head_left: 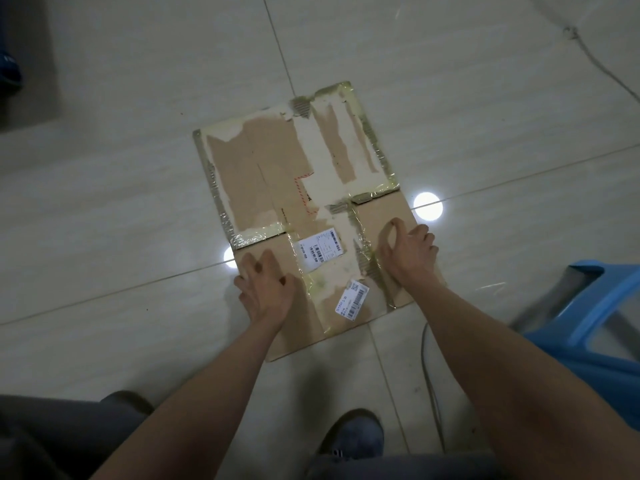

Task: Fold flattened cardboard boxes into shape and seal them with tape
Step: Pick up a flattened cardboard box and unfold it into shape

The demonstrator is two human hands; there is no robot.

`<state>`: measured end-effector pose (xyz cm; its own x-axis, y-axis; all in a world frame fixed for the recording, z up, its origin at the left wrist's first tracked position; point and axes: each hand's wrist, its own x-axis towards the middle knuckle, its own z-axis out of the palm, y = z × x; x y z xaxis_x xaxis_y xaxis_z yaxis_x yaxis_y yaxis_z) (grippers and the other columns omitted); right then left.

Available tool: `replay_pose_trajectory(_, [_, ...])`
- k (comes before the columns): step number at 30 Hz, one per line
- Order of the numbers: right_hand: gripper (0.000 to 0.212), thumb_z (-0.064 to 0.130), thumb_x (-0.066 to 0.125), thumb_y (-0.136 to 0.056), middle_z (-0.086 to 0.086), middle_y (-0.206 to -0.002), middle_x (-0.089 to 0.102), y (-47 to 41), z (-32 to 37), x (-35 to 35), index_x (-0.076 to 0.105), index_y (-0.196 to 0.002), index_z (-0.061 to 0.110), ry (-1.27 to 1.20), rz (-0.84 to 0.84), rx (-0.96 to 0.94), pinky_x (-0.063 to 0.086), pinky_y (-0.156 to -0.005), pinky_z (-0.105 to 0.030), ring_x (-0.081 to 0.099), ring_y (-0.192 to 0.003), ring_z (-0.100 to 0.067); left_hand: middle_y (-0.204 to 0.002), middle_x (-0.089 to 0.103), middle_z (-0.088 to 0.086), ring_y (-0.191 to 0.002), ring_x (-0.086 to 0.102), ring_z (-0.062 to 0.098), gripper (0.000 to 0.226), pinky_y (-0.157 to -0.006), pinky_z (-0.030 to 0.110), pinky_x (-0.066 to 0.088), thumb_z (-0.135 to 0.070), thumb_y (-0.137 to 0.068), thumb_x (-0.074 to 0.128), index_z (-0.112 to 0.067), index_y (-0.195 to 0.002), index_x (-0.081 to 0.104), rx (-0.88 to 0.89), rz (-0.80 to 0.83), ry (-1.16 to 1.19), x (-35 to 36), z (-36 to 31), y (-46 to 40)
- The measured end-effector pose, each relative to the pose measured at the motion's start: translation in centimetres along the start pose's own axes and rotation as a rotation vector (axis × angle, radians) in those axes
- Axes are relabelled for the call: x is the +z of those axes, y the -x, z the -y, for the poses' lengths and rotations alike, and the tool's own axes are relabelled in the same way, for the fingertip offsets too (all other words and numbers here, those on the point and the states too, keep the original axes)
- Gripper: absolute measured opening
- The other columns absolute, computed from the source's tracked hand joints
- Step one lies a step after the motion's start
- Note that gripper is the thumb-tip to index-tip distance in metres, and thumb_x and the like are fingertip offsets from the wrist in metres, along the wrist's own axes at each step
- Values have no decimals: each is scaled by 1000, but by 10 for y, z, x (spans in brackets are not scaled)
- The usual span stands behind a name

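Knees and one shoe (353, 433) occupy the frame at 6 o'clock, above the tiled floor (138, 168). Left hand (265, 289) rests on the flattened cardboard box (298, 202) at the near-left flap, fingers spread and bent, pressing down or gripping the edge; which of the two cannot be told. Box lies flat on the floor at frame centre, its far end toward 12 o'clock, carrying old tape strips and two shipping labels (322, 250). Right hand (408, 252) sits on the near-right flap, thumb and forefinger curled into a loop, other fingers bent.

Step in hand, as judged: the start of erecting the box. The next move calls for lifting the near edge and opening the panels into a sleeve.

Blue stool (588, 317) at 4 o'clock is cut off and blurred. No tape roll is visible. Label text is unreadable.
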<state>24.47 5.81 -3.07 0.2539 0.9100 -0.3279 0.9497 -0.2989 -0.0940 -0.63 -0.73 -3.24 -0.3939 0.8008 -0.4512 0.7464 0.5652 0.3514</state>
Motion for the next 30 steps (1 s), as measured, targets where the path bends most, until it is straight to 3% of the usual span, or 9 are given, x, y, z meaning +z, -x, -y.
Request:
replay_pose_trajectory(8, [54,42,50,-95,-18,-120,44,41,4,15,33,-141,19,-46,43,41,43,-89,-47,50,-106,-39,-147,24,3,-121,36,40,60,-93,50,41,-37,-80,69,-29,-133,43,143,1,-31,-42,32,-59])
replay_pose_trajectory(12, [48,30,50,-97,-22,-119,43,27,11,13,36,-140,13,-348,-54,42,43,-94,-48,46,-108,-41,-156,19,9,-134,33,41,78,-108,50,36,-33,-83,74,-24,-149,34,147,-26,62,-57,43,-87])
replay_pose_trajectory(15, [47,28,50,-97,-20,-126,43,2,21,10,36,-141,21,-540,-65,78,39,-99,-47,42,-117,-39,-158,20,16,-143,25,36,83,-116,45,25,-29,-84,73,-22,-154,29,146,-40,165,-65,36,-104])
replay_pose_trajectory(19, [58,29,54,-92,-17,-132,40,-19,27,8,30,-145,33,-574,-18,177,35,-101,-46,41,-121,-38,-150,32,18,-136,30,38,87,-112,45,26,-31,-83,73,-22,-155,25,163,-13,183,-64,21,-117])
replay_pose_trajectory(23, [61,36,55,-93,-16,-131,41,-25,33,2,27,-147,41,-592,39,160,42,-96,-43,52,-112,-38,-143,32,17,-131,31,37,83,-108,46,33,-32,-82,73,-27,-152,29,103,-8,205,-64,19,-125])
replay_pose_trajectory(26, [52,39,53,-96,-14,-127,48,-27,33,-1,32,-143,44,-590,-25,168,39,-87,-38,56,-108,-37,-136,39,20,-127,34,34,71,-107,40,30,-32,-83,73,-29,-145,38,89,-36,250,-68,24,-132])
replay_pose_trajectory(30, [38,31,48,-98,-9,-120,54,-24,37,-8,41,-135,38,-517,-167,100,35,-78,-36,59,-99,-36,-123,37,12,-107,47,26,53,-95,30,37,-22,-86,69,-27,-134,49,222,-82,347,-73,19,-134])
